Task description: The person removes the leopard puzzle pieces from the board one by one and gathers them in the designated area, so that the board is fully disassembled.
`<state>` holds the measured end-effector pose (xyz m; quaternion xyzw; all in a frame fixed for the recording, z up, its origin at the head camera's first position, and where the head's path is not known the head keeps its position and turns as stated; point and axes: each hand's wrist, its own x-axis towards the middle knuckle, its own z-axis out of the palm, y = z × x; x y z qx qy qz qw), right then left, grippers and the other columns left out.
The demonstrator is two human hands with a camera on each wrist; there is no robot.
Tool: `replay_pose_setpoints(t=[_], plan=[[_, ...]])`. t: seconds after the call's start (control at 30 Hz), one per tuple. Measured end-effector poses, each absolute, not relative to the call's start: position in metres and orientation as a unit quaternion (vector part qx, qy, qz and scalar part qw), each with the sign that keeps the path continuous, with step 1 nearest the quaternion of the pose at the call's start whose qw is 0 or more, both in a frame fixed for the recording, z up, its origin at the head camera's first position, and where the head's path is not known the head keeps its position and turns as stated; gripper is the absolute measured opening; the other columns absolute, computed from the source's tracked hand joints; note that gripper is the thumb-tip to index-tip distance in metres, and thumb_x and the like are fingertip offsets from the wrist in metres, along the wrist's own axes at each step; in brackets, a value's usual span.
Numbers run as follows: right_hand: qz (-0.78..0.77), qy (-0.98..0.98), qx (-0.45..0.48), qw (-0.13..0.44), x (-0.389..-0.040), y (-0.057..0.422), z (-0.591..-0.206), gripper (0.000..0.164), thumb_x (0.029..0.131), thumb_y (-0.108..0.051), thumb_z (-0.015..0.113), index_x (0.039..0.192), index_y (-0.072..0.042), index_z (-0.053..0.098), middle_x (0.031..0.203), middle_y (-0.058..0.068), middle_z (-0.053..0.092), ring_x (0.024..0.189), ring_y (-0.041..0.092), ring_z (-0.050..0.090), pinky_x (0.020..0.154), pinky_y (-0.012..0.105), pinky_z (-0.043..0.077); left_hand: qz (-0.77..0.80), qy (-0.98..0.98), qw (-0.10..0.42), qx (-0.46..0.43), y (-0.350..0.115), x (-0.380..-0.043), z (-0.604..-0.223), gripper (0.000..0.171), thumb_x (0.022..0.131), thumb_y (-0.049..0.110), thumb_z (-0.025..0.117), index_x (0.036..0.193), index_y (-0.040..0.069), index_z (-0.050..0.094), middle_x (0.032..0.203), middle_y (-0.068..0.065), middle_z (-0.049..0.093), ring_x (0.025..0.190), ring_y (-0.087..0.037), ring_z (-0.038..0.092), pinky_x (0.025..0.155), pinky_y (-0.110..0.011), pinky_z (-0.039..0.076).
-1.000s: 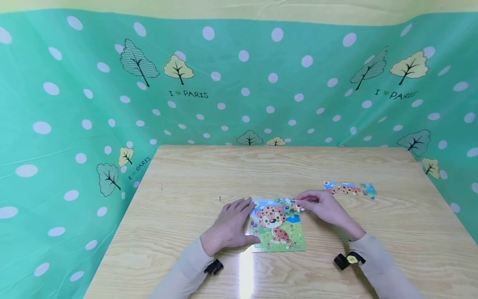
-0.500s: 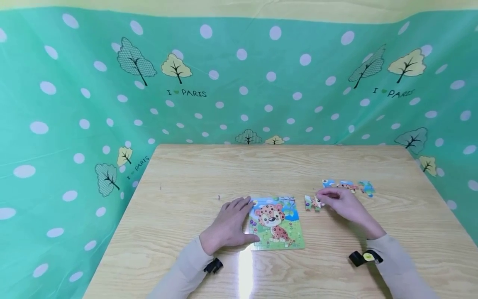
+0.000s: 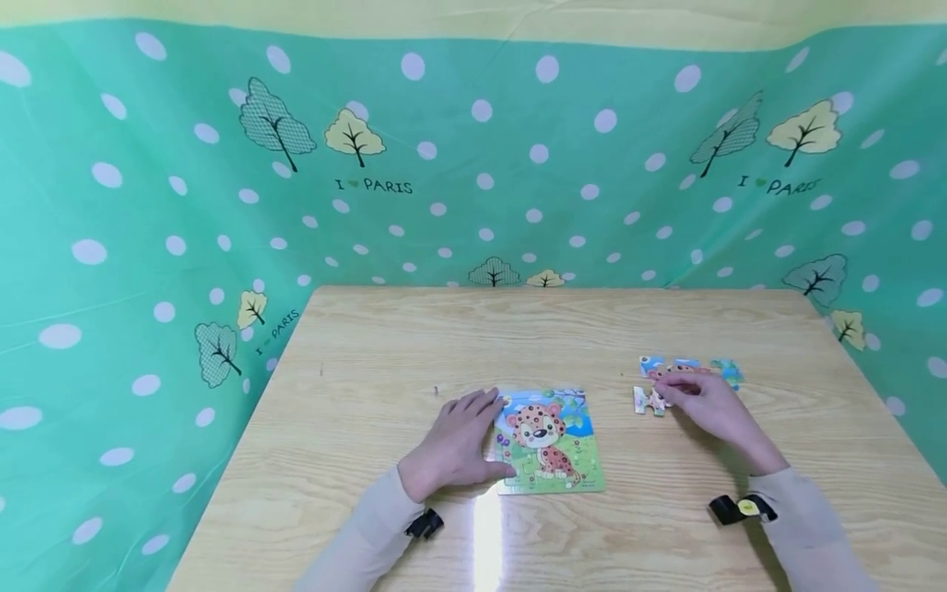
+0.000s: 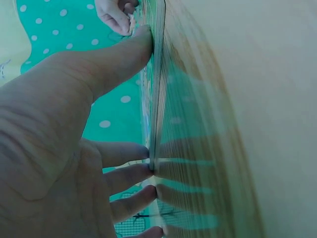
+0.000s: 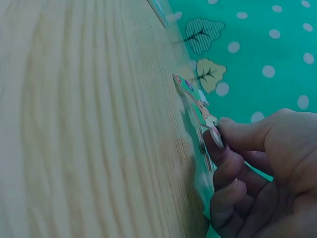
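Note:
A square jigsaw puzzle (image 3: 551,444) with a cartoon leopard lies on the table at the centre of the head view. My left hand (image 3: 460,444) rests along its left side, thumb on the lower corner and fingertips at the upper one. The left wrist view shows that thumb (image 4: 114,62) lying over the puzzle's edge. To the right, my right hand (image 3: 706,403) pinches a small strip of joined puzzle pieces (image 3: 649,401) between thumb and fingers. In the right wrist view the strip (image 5: 198,101) tilts close over the wood, its near end hidden by the fingers.
Just behind the right hand lies a row of loose puzzle pieces (image 3: 653,364), partly covered by it. A tiny dark speck (image 3: 436,390) sits left of the puzzle. The wooden table (image 3: 414,337) ends at a green dotted cloth backdrop (image 3: 444,214).
My right hand has carried the strip of puzzle pieces from the puzzle's upper right corner rightward, to just in front of the loose pieces. My left hand has stayed put.

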<state>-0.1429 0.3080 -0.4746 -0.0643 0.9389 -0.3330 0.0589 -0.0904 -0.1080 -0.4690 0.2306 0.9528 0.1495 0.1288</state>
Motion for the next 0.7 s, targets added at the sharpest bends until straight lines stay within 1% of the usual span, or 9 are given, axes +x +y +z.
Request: replay_pose_setpoints(t=[0.17, 0.27, 0.4, 0.6, 0.7], plan=[[-0.321, 0.943, -0.054, 0.063, -0.145, 0.319, -0.477, 0.037, 0.11, -0.033, 0.062, 0.125, -0.003, 0.076, 0.127, 0.022, 0.073, 0.107, 0.028, 0.065, 0.081, 0.03, 0.05, 0.148, 0.953, 0.128, 0.233, -0.108, -0.092, -0.47, 0.109, 0.084, 0.069, 0.079, 0.167, 0.012, 0.036, 0.176, -0.01, 0.03, 0.161, -0.035, 0.031, 0.13, -0.06, 0.031], [-0.314, 0.946, -0.054, 0.059, -0.147, 0.321, -0.478, 0.037, 0.109, -0.034, 0.062, 0.124, -0.003, 0.077, 0.125, 0.023, 0.073, 0.105, 0.029, 0.065, 0.081, 0.032, 0.05, 0.148, 0.953, 0.128, 0.232, -0.108, -0.091, -0.47, 0.11, 0.084, 0.069, 0.08, 0.166, 0.011, 0.037, 0.176, -0.01, 0.03, 0.161, -0.035, 0.032, 0.13, -0.06, 0.031], [-0.311, 0.948, -0.054, 0.05, -0.149, 0.319, -0.479, 0.035, 0.108, -0.032, 0.064, 0.12, -0.003, 0.079, 0.121, 0.021, 0.075, 0.102, 0.026, 0.064, 0.079, 0.031, 0.049, 0.15, 0.953, 0.125, 0.23, -0.108, -0.092, -0.47, 0.11, 0.084, 0.069, 0.08, 0.166, 0.011, 0.037, 0.176, -0.011, 0.031, 0.161, -0.035, 0.032, 0.129, -0.06, 0.031], [-0.31, 0.949, -0.048, 0.043, -0.147, 0.316, -0.479, 0.034, 0.108, -0.032, 0.065, 0.119, -0.003, 0.08, 0.118, 0.02, 0.075, 0.098, 0.025, 0.065, 0.078, 0.032, 0.049, 0.152, 0.953, 0.125, 0.232, -0.108, -0.091, -0.469, 0.109, 0.084, 0.069, 0.08, 0.166, 0.011, 0.038, 0.176, -0.011, 0.031, 0.161, -0.035, 0.032, 0.129, -0.06, 0.031], [-0.308, 0.95, -0.046, 0.034, -0.146, 0.315, -0.479, 0.033, 0.107, -0.031, 0.066, 0.118, -0.004, 0.08, 0.118, 0.02, 0.075, 0.096, 0.023, 0.065, 0.075, 0.03, 0.049, 0.151, 0.952, 0.125, 0.233, -0.109, -0.091, -0.469, 0.109, 0.084, 0.068, 0.08, 0.166, 0.01, 0.038, 0.176, -0.011, 0.031, 0.161, -0.035, 0.032, 0.129, -0.06, 0.031]])
